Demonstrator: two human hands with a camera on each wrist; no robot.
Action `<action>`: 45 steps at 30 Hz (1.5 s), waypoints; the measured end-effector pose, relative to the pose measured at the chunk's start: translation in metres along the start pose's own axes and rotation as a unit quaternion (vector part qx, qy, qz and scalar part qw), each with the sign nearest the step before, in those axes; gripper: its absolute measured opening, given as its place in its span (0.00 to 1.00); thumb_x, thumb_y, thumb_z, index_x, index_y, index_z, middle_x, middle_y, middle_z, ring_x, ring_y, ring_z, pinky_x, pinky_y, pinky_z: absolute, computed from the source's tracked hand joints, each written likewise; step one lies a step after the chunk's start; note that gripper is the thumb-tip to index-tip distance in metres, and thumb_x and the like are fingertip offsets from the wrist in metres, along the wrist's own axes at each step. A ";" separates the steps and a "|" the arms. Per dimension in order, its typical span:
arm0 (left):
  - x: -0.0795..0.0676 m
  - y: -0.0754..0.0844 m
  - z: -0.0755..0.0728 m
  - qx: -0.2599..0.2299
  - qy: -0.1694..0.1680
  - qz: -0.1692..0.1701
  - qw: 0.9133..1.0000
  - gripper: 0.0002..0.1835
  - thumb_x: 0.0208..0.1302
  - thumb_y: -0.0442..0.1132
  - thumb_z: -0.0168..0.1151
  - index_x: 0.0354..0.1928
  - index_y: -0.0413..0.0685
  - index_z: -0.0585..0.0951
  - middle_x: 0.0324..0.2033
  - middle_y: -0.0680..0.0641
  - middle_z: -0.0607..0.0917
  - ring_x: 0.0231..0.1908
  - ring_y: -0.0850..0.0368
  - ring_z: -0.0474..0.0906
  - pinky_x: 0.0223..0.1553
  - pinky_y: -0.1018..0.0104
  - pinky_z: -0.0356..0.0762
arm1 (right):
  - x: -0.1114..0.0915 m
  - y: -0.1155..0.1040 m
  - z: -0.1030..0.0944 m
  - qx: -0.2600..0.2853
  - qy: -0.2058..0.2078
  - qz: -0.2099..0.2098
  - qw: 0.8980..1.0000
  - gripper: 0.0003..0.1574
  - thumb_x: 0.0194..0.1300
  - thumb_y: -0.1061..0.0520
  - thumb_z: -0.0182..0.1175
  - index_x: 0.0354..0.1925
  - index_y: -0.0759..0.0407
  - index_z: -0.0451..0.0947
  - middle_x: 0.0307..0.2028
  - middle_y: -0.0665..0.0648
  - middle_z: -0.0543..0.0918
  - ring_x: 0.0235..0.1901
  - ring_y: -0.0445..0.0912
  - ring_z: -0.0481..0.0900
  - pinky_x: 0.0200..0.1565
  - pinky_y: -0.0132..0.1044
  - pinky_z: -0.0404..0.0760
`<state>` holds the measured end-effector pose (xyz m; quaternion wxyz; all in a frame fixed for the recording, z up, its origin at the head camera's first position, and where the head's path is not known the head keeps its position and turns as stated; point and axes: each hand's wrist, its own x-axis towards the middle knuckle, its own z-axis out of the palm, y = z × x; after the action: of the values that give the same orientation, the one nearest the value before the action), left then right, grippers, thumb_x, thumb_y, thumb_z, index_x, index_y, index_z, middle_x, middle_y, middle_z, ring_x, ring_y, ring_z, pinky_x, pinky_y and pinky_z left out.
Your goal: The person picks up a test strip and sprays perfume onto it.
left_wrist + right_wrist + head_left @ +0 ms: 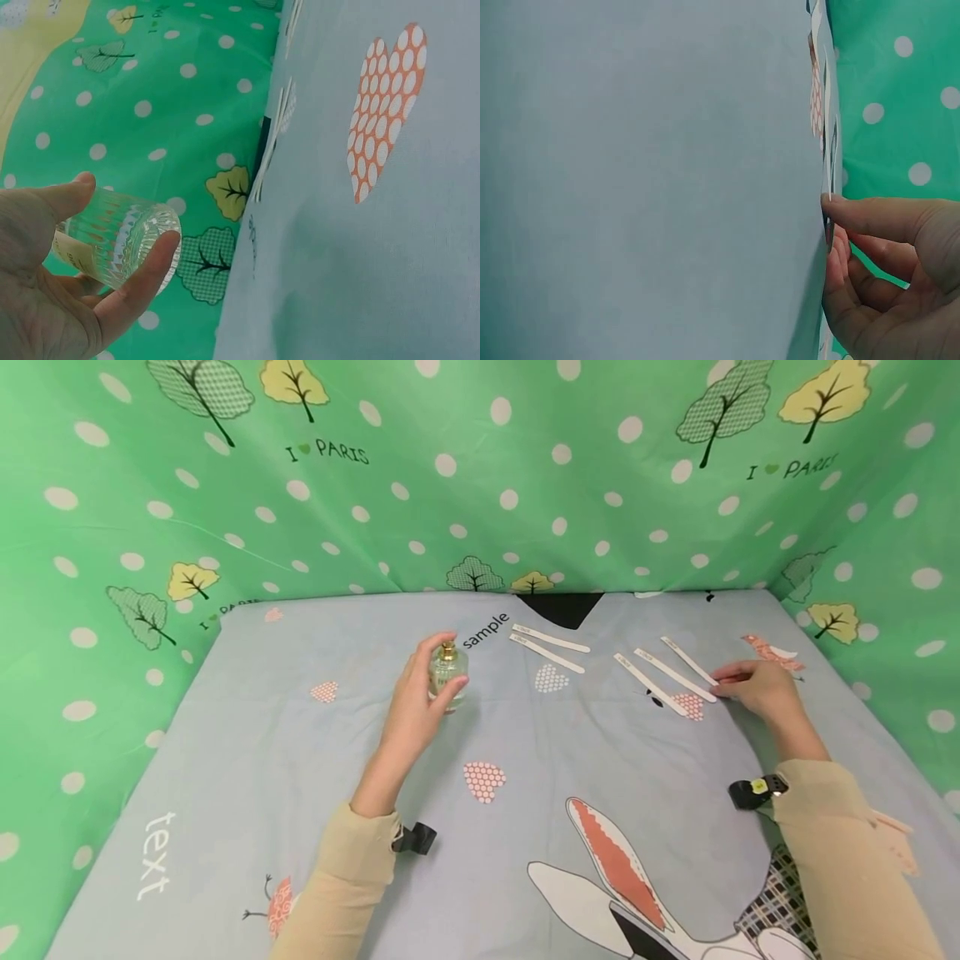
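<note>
My left hand (411, 697) grips a clear glass perfume bottle (447, 667) with a gold neck, its index finger on the top. In the left wrist view the ribbed glass base of the perfume bottle (139, 236) shows between thumb and fingers. At the right, my right hand (767, 693) pinches the near end of the rightmost white perfume test strip (687, 660). A middle strip (673, 674) ends right by the thumb, and a third strip (649, 683) lies left of it. In the right wrist view my right hand (892, 277) has thumb and fingertips at the strip's edge.
Two more white strips, an upper one (551, 637) and a lower one (547, 654), lie near the back middle. A grey-blue printed cloth (390, 877) covers the table. Behind it hangs a green dotted curtain (465, 502), with further green cloth on both sides.
</note>
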<state>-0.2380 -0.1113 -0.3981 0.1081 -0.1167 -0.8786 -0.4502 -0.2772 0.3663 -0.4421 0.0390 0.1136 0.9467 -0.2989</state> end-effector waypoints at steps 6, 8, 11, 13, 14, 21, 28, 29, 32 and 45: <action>0.000 0.002 0.001 0.001 -0.004 -0.001 1.000 0.32 0.68 0.41 0.63 0.71 0.60 0.64 0.66 0.41 0.73 0.56 0.41 0.77 0.36 0.54 0.89 | -0.002 0.003 -0.003 0.008 0.017 -0.004 1.000 0.21 0.66 0.56 0.65 0.53 0.68 0.80 0.27 0.41 0.84 0.27 0.31 0.73 0.30 0.28 0.74; 0.000 0.002 0.001 0.004 -0.002 0.000 1.000 0.32 0.68 0.41 0.63 0.71 0.60 0.64 0.66 0.41 0.73 0.56 0.41 0.76 0.37 0.54 0.89 | -0.003 0.003 -0.004 0.016 0.028 -0.009 0.999 0.21 0.67 0.56 0.65 0.54 0.68 0.80 0.26 0.38 0.82 0.25 0.28 0.71 0.26 0.26 0.74; 0.000 0.001 0.001 0.005 -0.001 0.001 1.000 0.31 0.68 0.41 0.63 0.71 0.60 0.65 0.66 0.41 0.73 0.58 0.41 0.76 0.41 0.51 0.89 | -0.005 0.000 -0.004 0.024 0.044 -0.014 0.999 0.21 0.67 0.56 0.65 0.54 0.68 0.80 0.24 0.31 0.77 0.24 0.26 0.71 0.25 0.26 0.75; 0.000 0.001 0.001 0.004 0.000 0.002 1.000 0.31 0.68 0.41 0.63 0.70 0.60 0.65 0.66 0.42 0.73 0.60 0.41 0.75 0.42 0.50 0.89 | -0.006 -0.003 -0.004 0.024 0.054 -0.019 0.998 0.21 0.67 0.56 0.65 0.53 0.67 0.80 0.24 0.29 0.76 0.23 0.25 0.70 0.28 0.28 0.75; 0.000 0.001 0.001 0.003 0.000 0.002 1.000 0.31 0.68 0.41 0.63 0.70 0.60 0.65 0.66 0.42 0.72 0.60 0.41 0.75 0.43 0.50 0.89 | -0.007 -0.005 -0.005 0.027 0.059 -0.023 0.998 0.21 0.67 0.56 0.65 0.53 0.68 0.80 0.24 0.32 0.78 0.23 0.24 0.69 0.36 0.31 0.80; 0.000 0.000 0.002 -0.001 -0.004 0.003 1.000 0.31 0.68 0.41 0.63 0.71 0.60 0.64 0.67 0.43 0.72 0.60 0.41 0.75 0.37 0.54 0.89 | -0.012 -0.023 -0.003 0.031 0.104 -0.056 0.992 0.17 0.65 0.59 0.65 0.50 0.68 0.81 0.33 0.63 0.87 0.28 0.27 0.67 0.70 0.71 0.52; 0.000 0.000 0.001 -0.003 -0.005 0.000 1.000 0.32 0.68 0.41 0.63 0.71 0.60 0.64 0.68 0.42 0.71 0.61 0.40 0.74 0.37 0.54 0.89 | -0.020 -0.045 -0.001 0.032 0.137 -0.082 0.987 0.16 0.65 0.59 0.66 0.50 0.64 0.83 0.42 0.69 0.86 0.29 0.24 0.65 0.66 0.81 0.28; 0.000 -0.001 0.002 -0.004 -0.005 0.000 1.000 0.32 0.68 0.41 0.63 0.71 0.60 0.64 0.68 0.42 0.71 0.61 0.40 0.74 0.36 0.54 0.89 | -0.022 -0.048 -0.001 0.030 0.141 -0.087 0.986 0.16 0.65 0.59 0.66 0.50 0.64 0.83 0.43 0.70 0.85 0.28 0.22 0.63 0.69 0.79 0.37; 0.001 -0.001 0.002 -0.002 -0.005 0.002 1.000 0.31 0.68 0.41 0.63 0.71 0.60 0.64 0.67 0.42 0.72 0.62 0.41 0.74 0.41 0.51 0.89 | -0.025 -0.058 -0.001 0.019 0.152 -0.105 0.983 0.16 0.65 0.60 0.66 0.50 0.65 0.83 0.45 0.72 0.85 0.27 0.19 0.62 0.64 0.55 0.69; 0.002 0.002 0.005 0.008 -0.006 0.005 1.000 0.31 0.68 0.42 0.63 0.71 0.60 0.64 0.66 0.43 0.73 0.57 0.44 0.74 0.53 0.45 0.82 | -0.033 -0.084 0.001 0.025 0.194 -0.173 0.965 0.14 0.63 0.62 0.68 0.47 0.67 0.85 0.41 0.72 0.86 0.27 0.15 0.62 0.32 0.13 0.65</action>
<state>-0.2394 -0.1064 -0.3989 0.1058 -0.1230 -0.8823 -0.4418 -0.2648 0.2928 -0.3918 -0.2001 0.0046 0.9338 -0.2967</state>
